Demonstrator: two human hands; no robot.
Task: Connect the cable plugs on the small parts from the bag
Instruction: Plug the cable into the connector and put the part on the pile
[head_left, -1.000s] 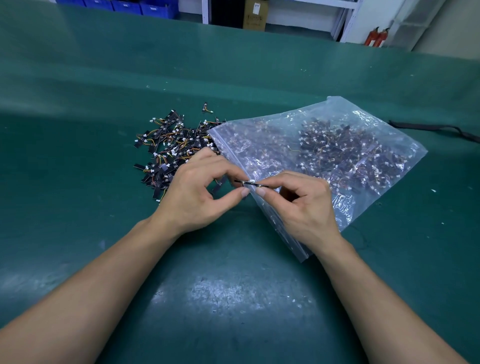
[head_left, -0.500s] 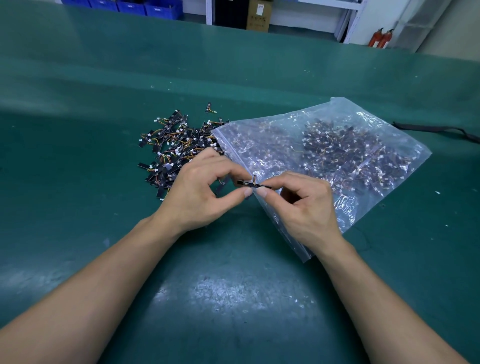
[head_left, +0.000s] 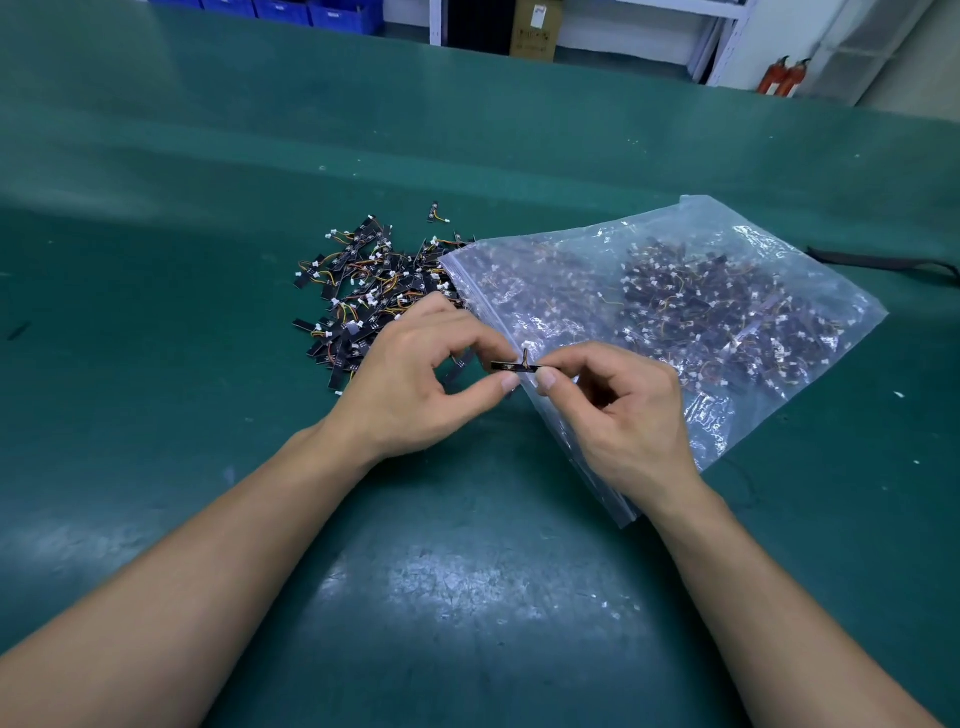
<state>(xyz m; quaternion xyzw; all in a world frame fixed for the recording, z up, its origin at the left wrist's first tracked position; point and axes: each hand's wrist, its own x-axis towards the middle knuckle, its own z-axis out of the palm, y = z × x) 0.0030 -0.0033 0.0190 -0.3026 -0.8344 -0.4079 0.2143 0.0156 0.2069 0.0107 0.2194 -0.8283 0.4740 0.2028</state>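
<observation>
The person's left grip (head_left: 415, 387) and right grip (head_left: 621, 410) are both narrow. Each pinches one end of a small black strip board (head_left: 511, 367) between thumb and forefinger, just above the table (head_left: 208, 467) at the edge of the clear zip bag (head_left: 717, 415). Its short cable (head_left: 523, 356) loops up to a white plug (head_left: 527, 345), which stands free above the strip, not yet seated as far as I can judge. To do this step well, I would hold the board steady in one grip, move the other onto the plug body rather than the thin wires, line it square with its socket and press straight in, without twisting. Counted: two hands, one board held, one bag, one loose pile (head_left: 363, 296) left of it, one stray part (head_left: 434, 212) beyond the pile. Parts in pile and bag run to many dozens, too tangled to count
</observation>
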